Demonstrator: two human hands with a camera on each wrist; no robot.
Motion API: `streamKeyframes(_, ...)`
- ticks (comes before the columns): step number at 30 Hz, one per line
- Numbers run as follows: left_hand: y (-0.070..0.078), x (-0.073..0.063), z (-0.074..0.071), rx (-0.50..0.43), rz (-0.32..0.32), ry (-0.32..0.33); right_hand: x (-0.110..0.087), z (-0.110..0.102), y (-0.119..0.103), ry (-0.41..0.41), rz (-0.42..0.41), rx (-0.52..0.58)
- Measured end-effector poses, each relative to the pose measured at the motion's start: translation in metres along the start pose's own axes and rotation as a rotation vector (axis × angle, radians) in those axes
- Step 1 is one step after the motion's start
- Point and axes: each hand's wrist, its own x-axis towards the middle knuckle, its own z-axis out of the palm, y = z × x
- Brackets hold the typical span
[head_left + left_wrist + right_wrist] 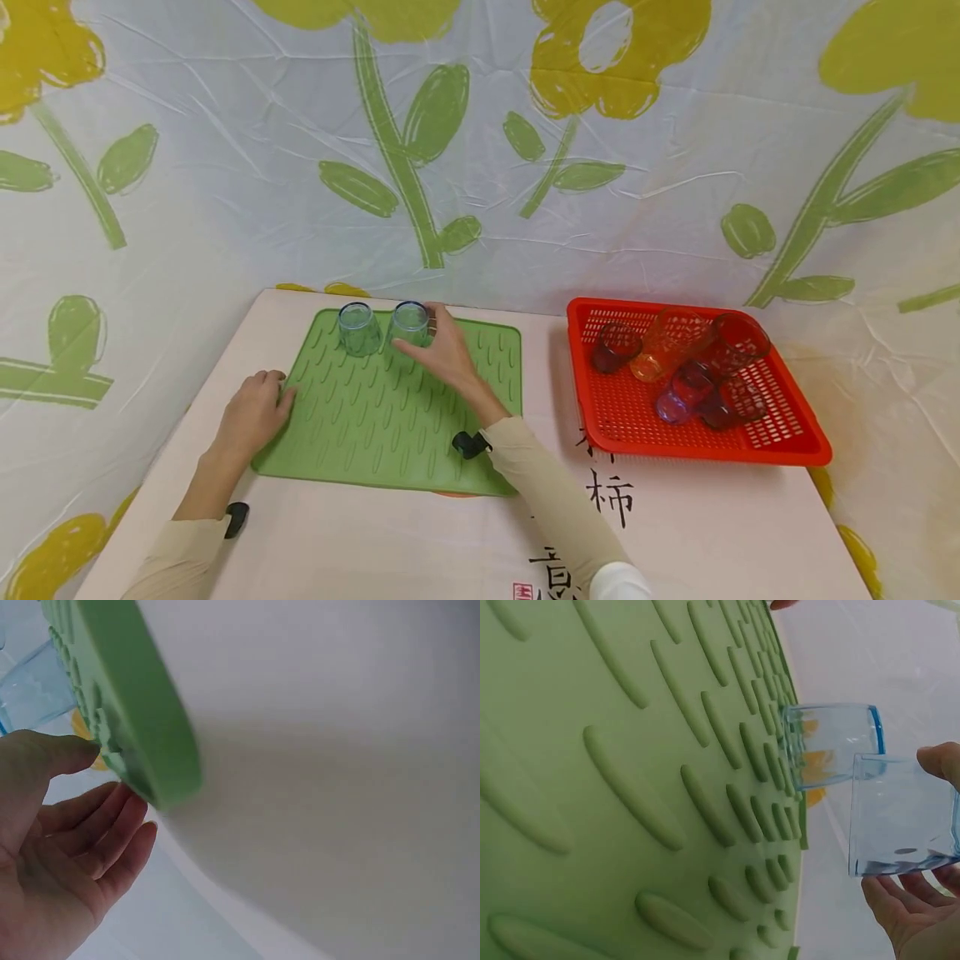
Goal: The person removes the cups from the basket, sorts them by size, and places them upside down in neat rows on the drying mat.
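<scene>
My right hand (pixel 448 354) holds a blue-tinted clear drinking glass (pixel 900 814) between thumb and fingers, over the back of the green ridged mat (pixel 360 433). In the right wrist view, this glass's base appears apart from the mat. To its left, a similar glass (pixel 360 335) with a blue rim stands upright on the mat. My left hand (pixel 253 414) rests at the mat's left edge. Its thumb (pixel 71 755) touches the mat's edge, and the fingers are loosely bent beside it.
A red plastic basket (pixel 705 451) stands on the right of the table (pixel 360 542). It holds several tinted glasses, including an orange one (pixel 652 362) and a purple one (pixel 675 406). Behind the table hangs a flower-patterned cloth (pixel 495 242). Black characters mark the tabletop.
</scene>
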Motion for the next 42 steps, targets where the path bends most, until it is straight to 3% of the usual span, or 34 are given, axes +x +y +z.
streamKeyframes(4,-0.004,-0.003,0.0,-0.01,-0.01,-0.02,0.003,0.005,-0.001,-0.005,0.008,-0.011)
streamKeyframes(13,-0.014,-0.002,0.006,0.005,0.112,0.045,0.009,0.01,0.005,-0.002,0.031,0.0)
streamKeyframes(20,-0.013,-0.003,0.007,0.002,0.105,0.023,0.011,0.011,0.015,-0.032,0.064,-0.059)
streamKeyframes(26,-0.013,-0.004,0.008,0.006,0.122,0.061,0.012,0.012,0.019,-0.05,0.057,-0.078)
streamKeyframes(35,-0.015,-0.005,0.009,0.01,0.123,0.078,0.013,0.014,0.023,-0.094,0.044,-0.073)
streamKeyframes(42,-0.016,-0.004,0.008,0.007,0.109,0.05,0.012,0.012,0.023,-0.117,0.04,-0.059)
